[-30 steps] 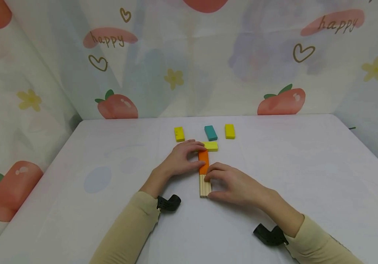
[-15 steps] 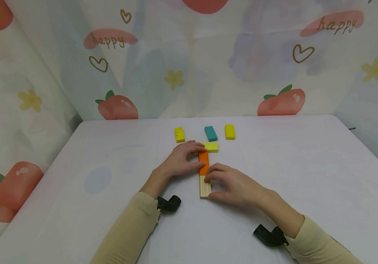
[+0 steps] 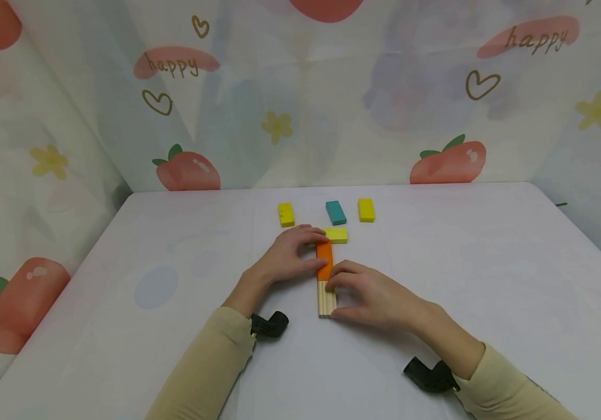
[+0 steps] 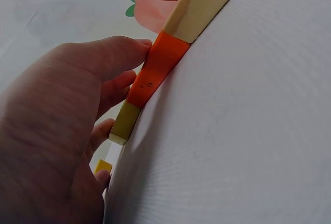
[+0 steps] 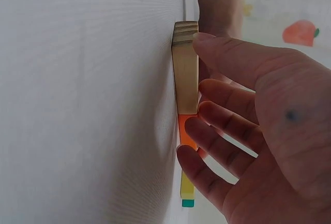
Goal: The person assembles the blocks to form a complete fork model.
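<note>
An orange wooden block (image 3: 324, 252) and a plain wooden block (image 3: 325, 304) lie end to end on the white tabletop, in line away from me. Across the far end of the orange one lies a yellow block (image 3: 338, 235), partly covered by fingers. My left hand (image 3: 294, 252) holds the orange block from the left, thumb near its front end and fingertips at its far end. From the right, my right hand (image 3: 373, 294) holds the plain block, thumb by its near end, fingers by the joint. In the left wrist view the thumb touches the orange block's edge (image 4: 160, 63).
Farther back lie another yellow block (image 3: 286, 214), a teal block (image 3: 336, 213) and one more yellow block (image 3: 366, 210). A black camera (image 3: 270, 324) sits on the left wrist, another black camera (image 3: 432, 375) on the right. A patterned cloth backdrop (image 3: 311, 146) rises behind the table.
</note>
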Tool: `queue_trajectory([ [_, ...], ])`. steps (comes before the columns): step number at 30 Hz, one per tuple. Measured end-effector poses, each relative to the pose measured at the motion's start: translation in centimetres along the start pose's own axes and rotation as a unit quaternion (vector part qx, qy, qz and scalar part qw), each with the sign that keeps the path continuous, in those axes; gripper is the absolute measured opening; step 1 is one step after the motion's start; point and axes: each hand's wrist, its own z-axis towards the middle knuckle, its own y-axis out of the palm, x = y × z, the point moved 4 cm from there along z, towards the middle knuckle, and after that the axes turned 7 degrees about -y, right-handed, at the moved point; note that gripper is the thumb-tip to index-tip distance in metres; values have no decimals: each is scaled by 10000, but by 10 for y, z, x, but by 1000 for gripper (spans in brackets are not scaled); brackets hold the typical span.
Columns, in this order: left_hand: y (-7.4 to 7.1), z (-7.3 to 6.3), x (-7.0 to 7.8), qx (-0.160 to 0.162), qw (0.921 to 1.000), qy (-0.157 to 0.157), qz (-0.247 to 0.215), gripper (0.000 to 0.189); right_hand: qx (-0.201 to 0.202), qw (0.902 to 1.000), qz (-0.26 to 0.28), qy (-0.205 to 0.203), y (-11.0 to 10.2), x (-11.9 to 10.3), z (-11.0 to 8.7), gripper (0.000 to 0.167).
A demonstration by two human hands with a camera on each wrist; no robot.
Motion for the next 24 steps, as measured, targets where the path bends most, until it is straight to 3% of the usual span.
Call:
queue_trajectory([
  [14, 2, -1, 0, 0, 10000, 19, 28, 42, -42, 9999, 112, -36, 1, -1, -2, 27],
  [24, 1, -1, 1, 106, 9996, 228, 160, 41, 141, 9998, 87, 93, -7, 2, -1, 29],
])
